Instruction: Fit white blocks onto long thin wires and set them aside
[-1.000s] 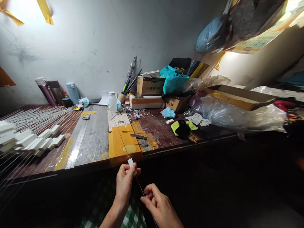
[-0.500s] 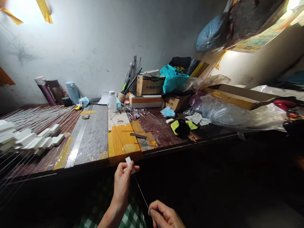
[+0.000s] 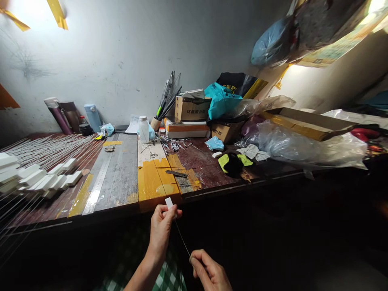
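White bottle [image 3: 143, 130] as landmark: cardboard box [image 3: 192, 110] and, farther out, blue mask [image 3: 214, 143] to its right, heap of pale blocks [image 3: 45, 184] well to its left, black strip [image 3: 176, 173] on its near side, just right of the thin rod [image 3: 183, 239]. White block [image 3: 168, 201] is held up off the near edge of the table [image 3: 209, 166], nearer than the bottle and slightly right: oblong, tilted, lower part hidden by the left hand [image 3: 163, 222], which pinches it. Rod, pale below the block, is pinched by the right hand's [image 3: 209, 268] thumb and forefinger.
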{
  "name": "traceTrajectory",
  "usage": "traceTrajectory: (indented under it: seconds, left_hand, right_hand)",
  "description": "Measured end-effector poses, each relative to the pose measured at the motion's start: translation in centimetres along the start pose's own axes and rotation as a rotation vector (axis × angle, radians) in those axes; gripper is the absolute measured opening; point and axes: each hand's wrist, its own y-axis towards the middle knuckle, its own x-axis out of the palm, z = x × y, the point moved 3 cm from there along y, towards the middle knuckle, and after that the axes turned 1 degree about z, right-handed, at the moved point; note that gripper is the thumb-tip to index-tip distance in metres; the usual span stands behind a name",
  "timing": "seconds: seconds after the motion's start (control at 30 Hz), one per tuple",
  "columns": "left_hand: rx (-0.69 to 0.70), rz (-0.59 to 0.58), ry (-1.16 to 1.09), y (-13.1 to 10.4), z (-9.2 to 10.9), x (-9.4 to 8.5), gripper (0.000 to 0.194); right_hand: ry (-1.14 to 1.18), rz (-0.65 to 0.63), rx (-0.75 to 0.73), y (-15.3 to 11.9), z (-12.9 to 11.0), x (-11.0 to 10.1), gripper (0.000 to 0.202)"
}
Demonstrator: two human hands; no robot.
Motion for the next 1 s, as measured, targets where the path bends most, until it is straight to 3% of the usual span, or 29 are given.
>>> traceTrajectory:
  seconds: [0.3,0.57,0.77,1.0]
  left_hand:
    - [-0.044,0.021,-0.013,0.1,-0.7,-0.1,0.033]
    - [-0.046,0.042,-0.021,0.3,-0.9,-0.2,0.033]
    - [-0.045,0.063,-0.028,0.3,-0.6,-0.5,0.033]
    - [-0.045,0.051,-0.005,0.2,-0.6,-0.2,0.034]
  right_hand:
    - [0.023,-0.022,-0.028,1.2,-1.5,0.1,0.036]
    - [0.022,-0.014,-0.067,2.0,-1.4,0.9,0.045]
    - [0.038,-0.045,0.028,2.4,-2.3,1.2,0.029]
    - [0.097,-0.129,0.057,2.3,-2.8,0.6,0.038]
